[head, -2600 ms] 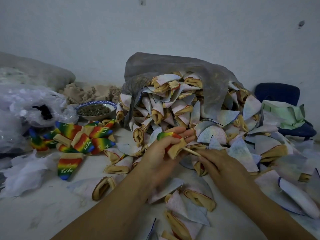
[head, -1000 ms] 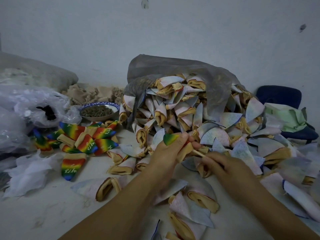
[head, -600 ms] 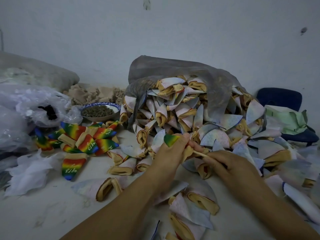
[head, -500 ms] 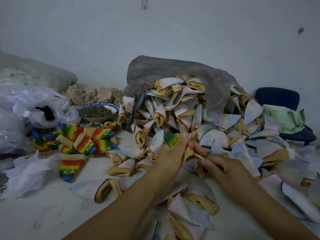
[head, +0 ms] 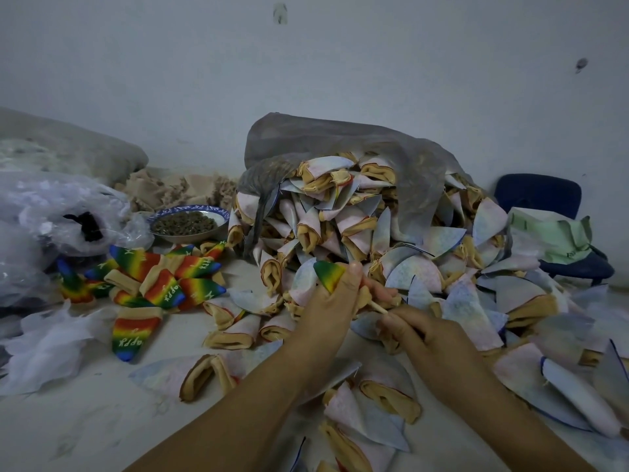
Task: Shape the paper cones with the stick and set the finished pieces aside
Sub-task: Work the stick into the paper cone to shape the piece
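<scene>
My left hand (head: 328,308) curls round rainbow cone (head: 327,274), frame centre; tip points upper left, mouth faces right. My right hand (head: 439,338) pinches stick (head: 378,306), lined along cone's axis, entering mouth. Finished pile (head: 163,277) sits left, nearer left hand.

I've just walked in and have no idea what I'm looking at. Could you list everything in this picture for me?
rainbow cone: one, green-yellow tip showing, held up at centre
stick: one, pale wood, centre, reaching towards that cone's tan end
pale cones: a big heap, whitish with tan rims, centre to right
grey bag: one, translucent grey, draped over the heap
finished rainbow cones: roughly ten, rainbow-striped, left of the heap
bowl: one, blue-rimmed, dark bits inside, behind the finished rainbow cones
clear bags: crumpled, see-through, far left
chair: one, dark blue, far right
green sheet: one, pale green, on the chair
left hand: one, grips the rainbow cone
right hand: one, pinches the stick
</scene>
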Motion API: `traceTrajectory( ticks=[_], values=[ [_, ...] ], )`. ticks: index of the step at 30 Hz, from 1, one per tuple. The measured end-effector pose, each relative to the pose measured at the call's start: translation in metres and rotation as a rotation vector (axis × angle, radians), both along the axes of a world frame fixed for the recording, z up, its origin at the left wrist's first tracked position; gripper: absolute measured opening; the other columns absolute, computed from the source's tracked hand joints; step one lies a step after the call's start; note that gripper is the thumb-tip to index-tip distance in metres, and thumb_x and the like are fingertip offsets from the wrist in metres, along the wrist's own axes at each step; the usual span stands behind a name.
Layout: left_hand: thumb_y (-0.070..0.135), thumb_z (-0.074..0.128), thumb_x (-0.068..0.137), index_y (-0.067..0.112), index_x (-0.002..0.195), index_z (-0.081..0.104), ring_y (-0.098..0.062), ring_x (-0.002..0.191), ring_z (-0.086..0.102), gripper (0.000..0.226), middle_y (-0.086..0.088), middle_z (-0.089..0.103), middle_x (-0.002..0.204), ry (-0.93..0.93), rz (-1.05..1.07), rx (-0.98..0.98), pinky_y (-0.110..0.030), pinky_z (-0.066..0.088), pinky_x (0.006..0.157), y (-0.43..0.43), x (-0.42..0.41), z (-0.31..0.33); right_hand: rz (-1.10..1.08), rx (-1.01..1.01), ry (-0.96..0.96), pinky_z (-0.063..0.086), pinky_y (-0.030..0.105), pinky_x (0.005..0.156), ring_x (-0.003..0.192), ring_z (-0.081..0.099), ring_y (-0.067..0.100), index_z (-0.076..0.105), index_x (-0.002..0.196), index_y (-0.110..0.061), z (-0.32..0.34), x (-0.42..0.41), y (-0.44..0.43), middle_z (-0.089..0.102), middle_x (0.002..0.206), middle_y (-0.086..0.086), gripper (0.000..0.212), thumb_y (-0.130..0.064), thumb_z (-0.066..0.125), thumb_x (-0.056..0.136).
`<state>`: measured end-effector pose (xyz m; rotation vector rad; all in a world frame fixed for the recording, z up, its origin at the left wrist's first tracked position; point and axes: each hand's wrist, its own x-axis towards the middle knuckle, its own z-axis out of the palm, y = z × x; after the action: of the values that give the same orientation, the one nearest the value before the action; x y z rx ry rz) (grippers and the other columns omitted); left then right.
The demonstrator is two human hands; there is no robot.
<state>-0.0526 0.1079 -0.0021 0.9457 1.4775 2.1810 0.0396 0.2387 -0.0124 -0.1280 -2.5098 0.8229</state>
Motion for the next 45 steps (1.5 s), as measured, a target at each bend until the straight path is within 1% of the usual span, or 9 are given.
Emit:
traceTrajectory(
  ticks=[3,7,10,15,19,24,27,35,45],
  values=[
    [0.044,0.049,0.092,0.002,0.106,0.069,-0.013,0.102,0.068,0.048,-0.006,0.074,0.104,0.002,0.012,-0.094,-0.021,0.053,0.09,-0.005,0.0,-0.004,-0.053,0.099,0.045,0.044,0.016,0.067,0.083,0.056,-0.003,0.062,0.09,-0.043,0.001,0.001,0.011,0.065,0.08,-0.012,0.025,-0.051,0.039,0.085],
    [0.055,0.06,0.079,0.021,0.123,0.061,-0.014,0.108,0.067,0.056,-0.001,0.071,0.116,-0.057,0.03,-0.15,-0.031,0.051,0.097,-0.004,-0.006,-0.006,-0.164,0.147,0.087,0.04,0.014,0.07,0.082,0.053,-0.001,0.062,0.102,-0.04,0.002,0.0,0.019,0.059,0.089,-0.014,0.034,-0.052,0.035,0.085],
    [0.054,0.06,0.083,0.017,0.122,0.062,-0.018,0.106,0.069,0.055,-0.004,0.072,0.114,-0.168,0.035,-0.079,-0.03,0.056,0.088,-0.003,-0.011,-0.004,-0.232,0.261,0.115,0.042,0.033,0.069,0.083,0.05,0.015,0.066,0.113,-0.025,0.003,0.0,0.02,0.055,0.088,-0.001,0.043,-0.045,0.032,0.094],
    [0.065,0.065,0.076,0.023,0.12,0.068,-0.02,0.113,0.065,0.061,-0.005,0.068,0.123,-0.259,0.021,-0.074,-0.039,0.056,0.092,-0.003,-0.015,-0.003,-0.273,0.378,0.185,0.035,0.032,0.063,0.077,0.042,0.019,0.068,0.111,-0.014,0.004,-0.001,0.015,0.045,0.081,0.0,0.033,-0.024,0.043,0.091],
    [0.042,0.07,0.078,0.026,0.107,0.073,-0.012,0.088,0.07,0.033,-0.002,0.071,0.11,-0.42,-0.021,0.081,-0.026,0.055,0.065,-0.004,-0.02,-0.002,-0.268,0.423,0.194,0.043,0.038,0.056,0.072,0.048,0.025,0.07,0.105,-0.012,0.001,-0.001,0.013,0.053,0.078,0.007,0.029,-0.021,0.048,0.089],
    [0.027,0.064,0.083,0.015,0.107,0.069,-0.014,0.082,0.071,0.027,-0.007,0.073,0.103,-0.463,-0.094,0.198,-0.023,0.056,0.059,-0.006,-0.022,0.002,-0.29,0.399,0.258,0.042,0.039,0.051,0.065,0.046,0.024,0.069,0.093,-0.01,-0.001,-0.002,0.014,0.051,0.068,0.001,0.027,-0.02,0.045,0.091],
    [0.024,0.06,0.084,0.01,0.1,0.07,-0.017,0.085,0.072,0.024,-0.012,0.074,0.102,-0.447,-0.139,0.235,-0.024,0.057,0.062,-0.004,-0.021,0.001,-0.296,0.43,0.324,0.038,0.036,0.047,0.06,0.042,0.022,0.069,0.088,-0.009,0.002,-0.003,0.012,0.038,0.067,-0.007,0.022,-0.015,0.047,0.089],
    [0.043,0.061,0.082,0.011,0.104,0.063,-0.012,0.06,0.062,0.039,-0.003,0.071,0.084,-0.225,-0.058,0.013,-0.019,0.051,0.057,-0.004,-0.024,-0.004,-0.348,0.567,0.296,0.043,0.042,0.061,0.067,0.055,0.033,0.072,0.092,-0.013,0.015,0.003,0.024,0.064,0.071,0.009,0.04,-0.029,0.035,0.088],
    [0.062,0.054,0.077,0.024,0.106,0.063,-0.002,0.069,0.066,0.049,0.01,0.073,0.081,-0.05,0.108,-0.147,-0.015,0.042,0.047,-0.007,-0.025,-0.001,-0.348,0.682,0.289,0.035,0.036,0.06,0.064,0.052,0.03,0.072,0.092,-0.014,0.016,0.005,0.028,0.059,0.068,0.006,0.039,-0.026,0.036,0.086]
  ],
)
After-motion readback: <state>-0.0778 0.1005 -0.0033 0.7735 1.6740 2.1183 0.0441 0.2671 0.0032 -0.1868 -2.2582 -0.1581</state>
